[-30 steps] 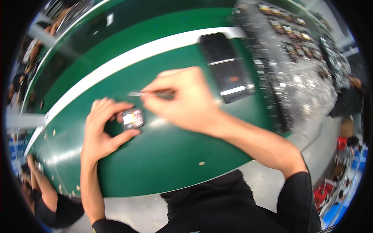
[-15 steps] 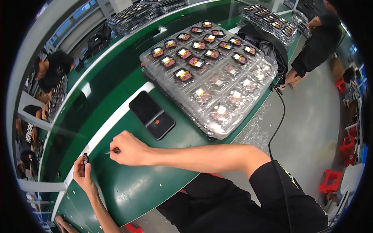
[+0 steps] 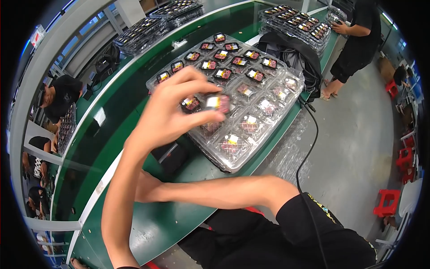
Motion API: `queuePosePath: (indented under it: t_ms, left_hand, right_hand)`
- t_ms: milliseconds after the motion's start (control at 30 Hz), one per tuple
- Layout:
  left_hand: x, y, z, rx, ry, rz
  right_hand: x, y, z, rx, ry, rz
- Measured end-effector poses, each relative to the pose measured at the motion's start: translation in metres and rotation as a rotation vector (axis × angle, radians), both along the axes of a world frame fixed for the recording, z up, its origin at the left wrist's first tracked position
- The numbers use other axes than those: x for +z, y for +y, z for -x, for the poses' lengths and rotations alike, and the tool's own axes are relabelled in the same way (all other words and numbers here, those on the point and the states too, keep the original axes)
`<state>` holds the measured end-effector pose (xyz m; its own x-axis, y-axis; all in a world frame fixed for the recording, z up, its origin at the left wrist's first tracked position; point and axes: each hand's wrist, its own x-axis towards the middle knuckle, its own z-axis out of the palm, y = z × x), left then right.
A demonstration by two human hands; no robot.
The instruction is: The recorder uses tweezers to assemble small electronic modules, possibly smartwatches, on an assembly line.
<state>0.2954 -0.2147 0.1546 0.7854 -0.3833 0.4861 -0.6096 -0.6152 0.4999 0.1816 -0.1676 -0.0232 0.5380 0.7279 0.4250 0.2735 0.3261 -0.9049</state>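
My left hand (image 3: 168,107) is raised over the clear plastic tray (image 3: 246,150), with thumb and fingers pinched on a small black part (image 3: 218,104) bearing a red, yellow and white face. Several similar parts sit in the tray's pockets, some under a clear cover toward the near right side. My right hand (image 3: 147,186) is low over the green table, partly behind my left forearm. Its fingers are hidden, so whether it holds anything does not show. A dark phone-like device (image 3: 172,157) lies beyond it, partly covered by my left hand and wrist.
More loaded trays (image 3: 298,22) are stacked at the far right, others (image 3: 143,33) at the far left. A black bag (image 3: 286,49) with a cable lies beside the tray. People work across the table, and one person (image 3: 358,40) stands at the right. Red stools (image 3: 386,202) stand on the floor.
My left hand has moved from the table's left side up over the tray with the small part. My right hand, earlier gripping a thin pointed tool, now has its fingers hidden.
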Motion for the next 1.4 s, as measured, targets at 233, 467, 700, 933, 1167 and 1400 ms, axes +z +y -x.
queuePosePath:
  t_ms: [233, 467, 700, 933, 1167, 1400]
  left_hand:
    - [-0.036, -0.022, -0.085, -0.153, -0.007, -0.194]
    - [0.008, -0.025, 0.004, -0.184, 0.19, 0.194]
    - [-0.004, -0.024, 0.138, -0.59, 0.103, 0.97]
    - [0.017, -0.012, 0.235, -0.274, -0.2, 0.825]
    - [0.034, 0.001, 0.282, -0.103, -0.382, 0.675]
    - [0.056, 0.009, 0.307, 0.0, -0.479, 0.539]
  right_hand:
    - [0.022, -0.029, -0.008, 0.29, 0.041, 0.041]
    - [0.021, -0.032, -0.017, 0.225, -0.109, 0.067]
    - [-0.004, -0.008, -0.012, 0.11, -0.121, 0.221]
    - [0.024, -0.017, -0.008, 0.119, -0.115, 0.204]
    - [0.027, -0.021, -0.008, 0.104, -0.152, 0.211]
    - [0.027, -0.022, -0.013, 0.119, -0.153, 0.216]
